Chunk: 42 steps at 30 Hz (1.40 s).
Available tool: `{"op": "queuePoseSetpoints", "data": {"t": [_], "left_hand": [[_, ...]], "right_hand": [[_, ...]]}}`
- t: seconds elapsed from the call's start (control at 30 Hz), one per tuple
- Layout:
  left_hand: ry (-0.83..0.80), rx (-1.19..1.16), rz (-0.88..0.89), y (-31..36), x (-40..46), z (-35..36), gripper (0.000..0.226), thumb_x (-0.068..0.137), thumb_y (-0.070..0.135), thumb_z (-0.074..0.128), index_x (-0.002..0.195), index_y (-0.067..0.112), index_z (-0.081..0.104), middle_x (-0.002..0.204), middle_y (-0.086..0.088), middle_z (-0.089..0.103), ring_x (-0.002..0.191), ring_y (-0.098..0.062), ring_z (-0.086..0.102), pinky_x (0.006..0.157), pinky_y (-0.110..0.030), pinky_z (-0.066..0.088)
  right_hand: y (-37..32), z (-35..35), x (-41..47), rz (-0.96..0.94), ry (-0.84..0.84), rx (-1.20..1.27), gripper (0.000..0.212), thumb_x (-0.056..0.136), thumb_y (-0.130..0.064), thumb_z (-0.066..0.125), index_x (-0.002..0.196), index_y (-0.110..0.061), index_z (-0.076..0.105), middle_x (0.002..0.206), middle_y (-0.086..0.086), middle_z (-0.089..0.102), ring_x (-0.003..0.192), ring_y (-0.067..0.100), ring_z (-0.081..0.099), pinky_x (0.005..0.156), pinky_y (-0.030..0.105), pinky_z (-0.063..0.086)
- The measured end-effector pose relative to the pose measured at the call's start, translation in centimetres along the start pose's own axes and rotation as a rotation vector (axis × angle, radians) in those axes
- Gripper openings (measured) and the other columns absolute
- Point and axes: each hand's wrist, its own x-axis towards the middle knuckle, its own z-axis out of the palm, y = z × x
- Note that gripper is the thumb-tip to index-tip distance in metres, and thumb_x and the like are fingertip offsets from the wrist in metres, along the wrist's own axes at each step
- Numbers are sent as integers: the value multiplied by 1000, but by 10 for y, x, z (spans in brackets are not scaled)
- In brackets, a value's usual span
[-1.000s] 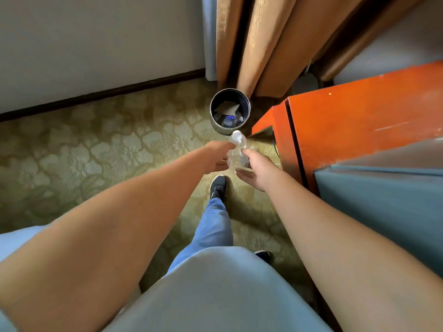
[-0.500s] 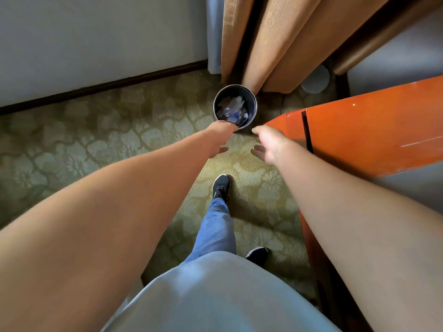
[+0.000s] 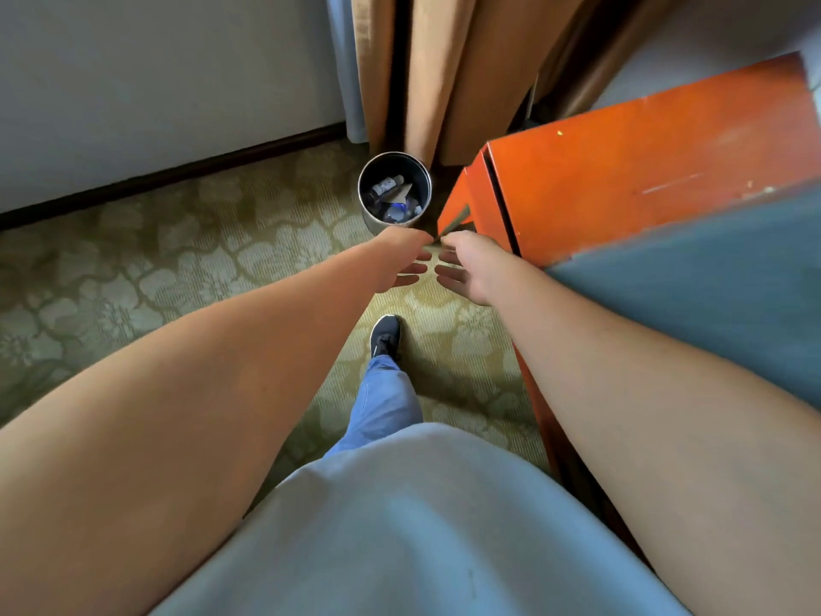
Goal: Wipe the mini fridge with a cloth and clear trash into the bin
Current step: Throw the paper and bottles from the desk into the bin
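Head view: patterned carpet (image 3: 133, 269) spreads below both hands; an orange cabinet (image 3: 644, 171) stands just right of the right hand (image 3: 471, 269). Beyond the fingertips sits the bin (image 3: 394, 215), holding bottles and scraps. Left hand (image 3: 402, 260) and right hand hang loosely spread, holding nothing.

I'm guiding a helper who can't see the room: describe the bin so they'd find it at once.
Start at the tan curtains hanging in the corner. At their foot, on the patterned green carpet beside the corner of the orange cabinet, stands the bin. It is the only small round metal can there, dark inside, with bottles and paper scraps in it.
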Motion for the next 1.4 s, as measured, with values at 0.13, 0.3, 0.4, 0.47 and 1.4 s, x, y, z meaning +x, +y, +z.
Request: {"op": "queuePoseSetpoints", "data": {"t": [0.13,0.3,0.4,0.47,1.4], "left_hand": [[4,40,43,-57,-47,41,27,101,29,57,123,14,61,107,-1,69,94,-18,67,90,-34,56],[-49,126,62,-143,-108,108,26,101,27,55,121,11,61,106,-2,68,91,-18,64,83,-32,55],[-93,191,68,-190,-140,152,24,99,24,56,118,11,64,100,-3,69,87,-19,66,75,-29,55],[-107,235,66,-218,-158,179,17,96,20,58,108,13,66,98,-3,70,85,-19,67,76,-29,55],[-348,756,212,-302,-228,478,26,97,38,65,112,16,62,130,-6,61,109,-22,64,83,-35,54]], "right_hand": [[68,-43,-39,-46,-34,24,17,97,-25,59,111,-15,61,112,3,66,97,19,68,73,31,60],[176,-103,-95,-58,-36,71,19,95,-25,59,109,-14,65,111,5,70,98,21,71,78,33,62],[240,-139,-122,-27,-38,75,22,96,-24,57,110,-13,70,113,6,72,96,20,71,79,33,61],[277,-162,-137,-21,-52,87,25,98,-24,55,112,-12,71,111,6,72,93,21,68,84,34,60],[472,-450,-183,-72,174,807,26,100,-14,54,124,-7,59,125,13,65,115,26,62,107,40,47]]}}
